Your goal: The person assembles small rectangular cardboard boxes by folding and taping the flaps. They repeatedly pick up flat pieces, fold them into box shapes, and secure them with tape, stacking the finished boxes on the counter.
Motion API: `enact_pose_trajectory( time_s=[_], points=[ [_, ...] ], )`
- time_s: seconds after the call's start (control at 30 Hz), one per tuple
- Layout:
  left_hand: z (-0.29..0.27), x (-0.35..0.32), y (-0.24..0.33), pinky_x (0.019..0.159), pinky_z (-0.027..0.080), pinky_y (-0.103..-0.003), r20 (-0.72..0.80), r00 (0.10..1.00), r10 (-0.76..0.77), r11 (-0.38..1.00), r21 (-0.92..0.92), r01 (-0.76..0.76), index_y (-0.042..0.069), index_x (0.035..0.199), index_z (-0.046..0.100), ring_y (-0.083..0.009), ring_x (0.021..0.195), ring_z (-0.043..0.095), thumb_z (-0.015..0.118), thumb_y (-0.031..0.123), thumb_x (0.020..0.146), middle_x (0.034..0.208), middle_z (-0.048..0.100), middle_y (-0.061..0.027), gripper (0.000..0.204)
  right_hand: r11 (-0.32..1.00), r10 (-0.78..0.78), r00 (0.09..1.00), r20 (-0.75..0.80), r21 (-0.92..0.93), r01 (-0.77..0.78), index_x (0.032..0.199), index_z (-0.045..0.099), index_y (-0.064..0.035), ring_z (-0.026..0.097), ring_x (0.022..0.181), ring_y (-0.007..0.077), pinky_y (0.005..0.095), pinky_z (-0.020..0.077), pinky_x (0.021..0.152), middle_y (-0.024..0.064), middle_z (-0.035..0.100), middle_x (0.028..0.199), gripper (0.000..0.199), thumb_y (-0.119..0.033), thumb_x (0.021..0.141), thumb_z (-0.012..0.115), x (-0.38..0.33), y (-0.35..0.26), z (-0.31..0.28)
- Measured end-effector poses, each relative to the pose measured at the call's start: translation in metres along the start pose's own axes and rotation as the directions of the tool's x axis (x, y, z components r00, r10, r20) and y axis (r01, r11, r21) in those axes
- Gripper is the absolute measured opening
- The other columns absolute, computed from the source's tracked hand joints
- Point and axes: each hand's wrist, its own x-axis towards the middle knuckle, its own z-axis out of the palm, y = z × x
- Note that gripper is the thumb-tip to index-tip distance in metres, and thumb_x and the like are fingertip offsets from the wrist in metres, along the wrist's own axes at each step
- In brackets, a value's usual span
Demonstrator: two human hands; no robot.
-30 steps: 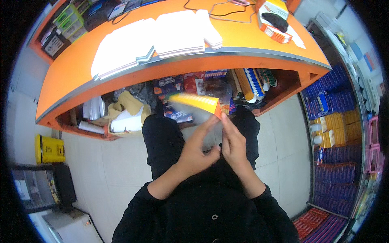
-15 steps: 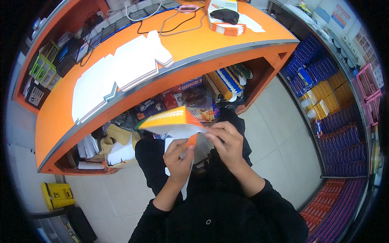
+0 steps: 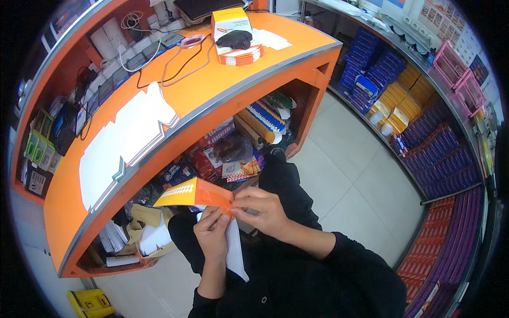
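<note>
Over my lap, both hands grip a partly folded cardboard box [image 3: 183, 193], yellow with white shapes on one side and orange on another. A long white flap of it hangs down below my fingers. My left hand [image 3: 212, 236] pinches the lower orange edge with thumb and fingertips. Close beside it, the fingers of my right hand [image 3: 263, 211] are closed on the orange corner. The fingertips of both hands nearly meet there. What lies under them is partly hidden.
An orange counter [image 3: 191, 100] curves in front of me, with stacked white cardboard blanks [image 3: 135, 124] along its edge. A pile of folded cartons [image 3: 238, 55] carries a black object. The shelf below is crammed. Blue and yellow boxes [image 3: 395, 100] fill the right shelving. A yellow case [image 3: 90, 303] sits lower left.
The view has shifted to the right. The box has tilted, so its orange side now shows, and my right hand has come down and closer to my left at the orange edge.
</note>
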Motion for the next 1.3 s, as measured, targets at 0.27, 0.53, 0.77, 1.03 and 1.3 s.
enact_pose_trajectory(
  time_s=[0.27, 0.53, 0.77, 1.03, 1.3],
  points=[
    [-0.001, 0.005, -0.012, 0.082, 0.046, -0.027, -0.100, 0.994, 0.043, 0.984, -0.167, -0.060, -0.004, 0.110, 0.056, -0.0151, 0.091, 0.059, 0.062, 0.000, 0.083, 0.100, 0.061, -0.0095, 0.028, 0.964, -0.145, 0.983, 0.114, -0.207, 0.166, 0.108, 0.061, -0.0025, 0.060, 0.093, 0.0287, 0.0337, 0.0484, 0.081, 0.0126, 0.058, 0.105, 0.029, -0.001, 0.080, 0.058, -0.018, 0.009, 0.014],
    [-0.015, 0.007, -0.007, 0.085, 0.045, -0.035, 0.356, 0.934, 0.030, 0.736, 0.625, -0.262, 0.000, 0.110, 0.056, -0.0297, 0.101, 0.058, 0.054, 0.003, 0.083, 0.116, 0.055, -0.0195, 0.027, 0.785, 0.379, 0.898, 0.224, 0.436, -0.440, 0.122, 0.051, -0.0027, 0.057, 0.102, 0.0216, 0.0358, 0.0455, 0.088, 0.0113, 0.058, 0.111, 0.032, -0.016, 0.094, 0.048, -0.010, 0.056, -0.016],
    [-0.021, -0.001, -0.018, 0.093, 0.039, -0.043, 0.808, 0.555, -0.198, 0.090, 0.579, -0.811, 0.025, 0.121, 0.056, -0.0318, 0.118, 0.045, 0.057, 0.005, 0.077, 0.136, 0.040, -0.0165, 0.049, 0.943, 0.199, 0.680, 0.705, 0.050, -0.328, 0.141, 0.025, -0.0027, 0.045, 0.117, 0.0203, 0.0325, 0.0377, 0.097, 0.0149, 0.045, 0.131, 0.065, -0.025, 0.089, 0.057, -0.011, 0.082, -0.070],
    [-0.024, -0.010, -0.036, 0.104, 0.031, -0.040, 0.182, 0.964, -0.194, 0.978, 0.108, 0.176, 0.000, 0.134, 0.032, -0.0282, 0.123, 0.041, 0.059, 0.043, 0.085, 0.132, 0.042, -0.0155, 0.071, 0.994, 0.056, 0.919, 0.391, -0.108, -0.015, 0.128, 0.049, -0.0094, 0.059, 0.103, 0.0311, 0.0387, 0.0467, 0.090, 0.0167, 0.056, 0.119, 0.044, -0.005, 0.084, 0.050, -0.040, 0.060, -0.011],
    [-0.018, 0.000, -0.042, 0.087, 0.043, -0.030, -0.148, 0.956, -0.255, 0.965, -0.096, 0.242, -0.001, 0.121, 0.045, -0.0186, 0.101, 0.052, 0.063, 0.012, 0.086, 0.112, 0.053, -0.0104, 0.041, 0.926, -0.041, 0.982, 0.182, -0.363, 0.106, 0.106, 0.062, -0.0043, 0.061, 0.090, 0.0260, 0.0344, 0.0500, 0.076, 0.0119, 0.060, 0.105, 0.024, -0.010, 0.083, 0.059, -0.026, 0.048, 0.009]
  ],
)
